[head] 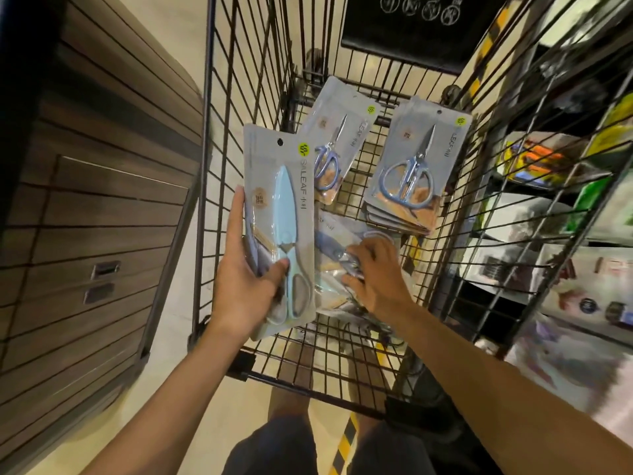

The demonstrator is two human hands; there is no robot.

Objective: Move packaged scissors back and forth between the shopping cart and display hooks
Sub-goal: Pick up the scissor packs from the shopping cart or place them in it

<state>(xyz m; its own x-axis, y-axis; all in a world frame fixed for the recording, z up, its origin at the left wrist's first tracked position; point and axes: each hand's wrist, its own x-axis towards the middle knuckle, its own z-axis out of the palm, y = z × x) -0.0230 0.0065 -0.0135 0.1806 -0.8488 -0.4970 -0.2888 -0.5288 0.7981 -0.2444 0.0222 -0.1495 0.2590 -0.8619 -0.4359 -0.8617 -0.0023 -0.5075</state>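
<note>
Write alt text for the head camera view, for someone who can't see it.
A person's left hand holds a packet of light blue scissors above a wire cart, while the right hand reaches onto another packet on the cart floor. More scissor packets, one a stack, lie farther in.

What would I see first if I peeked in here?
First, the grey packet with pale blue covered scissors, held up by the left hand over the black wire shopping cart. Beside it, the right hand reaches onto packets on the cart floor. Further back lies a stack of packets of round-handled blue scissors.
</note>
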